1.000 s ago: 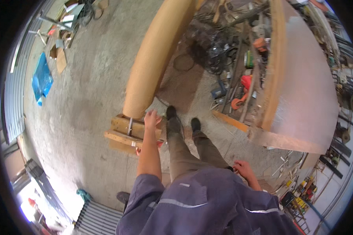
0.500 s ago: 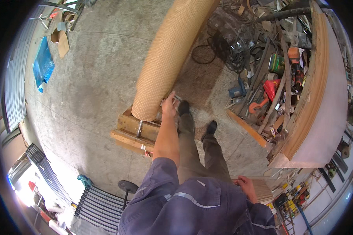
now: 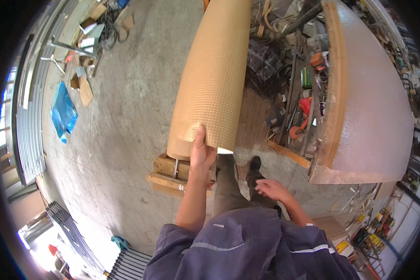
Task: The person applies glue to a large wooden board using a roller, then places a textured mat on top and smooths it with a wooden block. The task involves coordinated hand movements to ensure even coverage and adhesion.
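A large roll of tan woven mesh (image 3: 215, 74) lies on a wooden stand (image 3: 169, 173) on the concrete floor. My left hand (image 3: 202, 151) grips the near end of the roll, thumb on top and fingers curled under its edge. My right hand (image 3: 271, 189) hangs free in front of my waist, fingers loosely spread, holding nothing. My feet (image 3: 254, 164) stand just behind the stand.
A big pale board with a wooden edge (image 3: 368, 102) stands to the right. Between it and the roll lie tools, cables and red gear (image 3: 298, 107). A blue sheet (image 3: 63, 114) and scrap wood lie on the floor at left. Metal racking (image 3: 74, 233) sits lower left.
The roll now fills more of the view as I lean in. My left hand has closed on its near end. My right hand has risen from my side toward the front.
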Available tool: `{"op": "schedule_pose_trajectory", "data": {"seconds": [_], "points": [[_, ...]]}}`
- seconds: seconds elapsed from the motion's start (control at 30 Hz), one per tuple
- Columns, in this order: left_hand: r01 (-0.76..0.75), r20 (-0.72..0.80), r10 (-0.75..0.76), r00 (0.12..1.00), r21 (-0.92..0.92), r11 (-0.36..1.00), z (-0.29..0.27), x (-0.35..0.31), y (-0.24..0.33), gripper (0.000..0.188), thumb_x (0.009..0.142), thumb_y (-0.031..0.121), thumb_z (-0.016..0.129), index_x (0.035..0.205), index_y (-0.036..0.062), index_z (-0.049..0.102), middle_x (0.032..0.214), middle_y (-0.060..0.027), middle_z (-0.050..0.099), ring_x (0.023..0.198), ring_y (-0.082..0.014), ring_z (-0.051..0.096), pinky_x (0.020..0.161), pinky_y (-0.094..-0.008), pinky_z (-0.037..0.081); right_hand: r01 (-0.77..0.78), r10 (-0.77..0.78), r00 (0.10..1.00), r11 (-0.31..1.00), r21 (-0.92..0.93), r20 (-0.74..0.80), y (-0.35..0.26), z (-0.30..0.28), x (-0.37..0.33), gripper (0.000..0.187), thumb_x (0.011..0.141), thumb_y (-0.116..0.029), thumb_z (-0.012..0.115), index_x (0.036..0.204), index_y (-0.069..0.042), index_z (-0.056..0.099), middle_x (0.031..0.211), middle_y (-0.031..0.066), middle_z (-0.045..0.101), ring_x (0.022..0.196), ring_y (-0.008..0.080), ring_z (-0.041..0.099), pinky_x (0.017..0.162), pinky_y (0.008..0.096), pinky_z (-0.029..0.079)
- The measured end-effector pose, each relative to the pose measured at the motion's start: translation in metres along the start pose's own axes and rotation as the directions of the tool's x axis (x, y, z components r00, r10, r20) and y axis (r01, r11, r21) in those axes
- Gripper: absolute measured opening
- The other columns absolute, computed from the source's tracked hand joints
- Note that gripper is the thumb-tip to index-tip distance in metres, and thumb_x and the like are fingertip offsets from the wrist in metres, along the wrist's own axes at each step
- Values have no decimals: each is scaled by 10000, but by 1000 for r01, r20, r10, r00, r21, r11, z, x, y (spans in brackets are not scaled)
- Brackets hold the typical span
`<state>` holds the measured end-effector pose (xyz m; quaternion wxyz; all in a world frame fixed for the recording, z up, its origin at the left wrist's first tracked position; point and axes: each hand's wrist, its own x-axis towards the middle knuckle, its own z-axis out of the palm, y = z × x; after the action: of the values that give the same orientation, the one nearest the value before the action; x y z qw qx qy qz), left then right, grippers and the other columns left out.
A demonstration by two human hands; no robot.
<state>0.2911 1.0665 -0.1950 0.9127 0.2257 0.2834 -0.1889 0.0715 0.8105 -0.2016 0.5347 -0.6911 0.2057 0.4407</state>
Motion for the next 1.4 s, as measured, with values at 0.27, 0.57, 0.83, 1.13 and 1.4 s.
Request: {"op": "schedule_pose_trajectory", "data": {"seconds": [0.27,0.57,0.83,1.13,1.4], "points": [[-200,457,180,871,-5,980,178,-134,62,456,1035,379,402,1346,53,474,1325,-127,554,1230,-252,533,1028,-437,460,641,-546,725,757,-124,419,-201,29,-53,495,926,-281,588,1349,-34,512,1149,204,648,997,284,641,880,348,488],[-263,586,294,755,-141,955,262,-217,73,375,1031,322,437,1224,32,575,1224,-120,639,1128,-241,622,944,-416,545,773,-759,632,630,-68,156,-290,-20,-188,889,790,-311,734,1495,-65,251,1378,144,469,1160,273,546,956,404,466],[-565,611,354,709,190,803,335,-292,3,508,1010,410,453,1334,19,441,1206,-137,612,1030,-234,647,824,-367,567,926,-926,76,203,-317,-371,-255,-106,-297,628,790,-338,774,1268,-33,506,1207,107,544,1084,247,544,926,366,448],[-621,827,-148,542,513,593,384,-317,-120,420,1049,343,382,1091,-15,599,958,-98,634,807,-176,610,722,-283,512,993,-652,-79,-121,1,-754,-198,-175,-402,635,992,-421,471,1445,5,345,1443,157,433,1328,269,430,1095,423,354],[-576,874,-377,308,486,657,382,-342,-201,463,1049,407,362,1118,9,588,975,-104,631,845,-198,616,757,-319,510,986,-151,-112,105,-128,-982,-189,-183,-474,495,915,-155,645,1299,116,489,1245,214,584,1111,273,595,969,368,477]]}}
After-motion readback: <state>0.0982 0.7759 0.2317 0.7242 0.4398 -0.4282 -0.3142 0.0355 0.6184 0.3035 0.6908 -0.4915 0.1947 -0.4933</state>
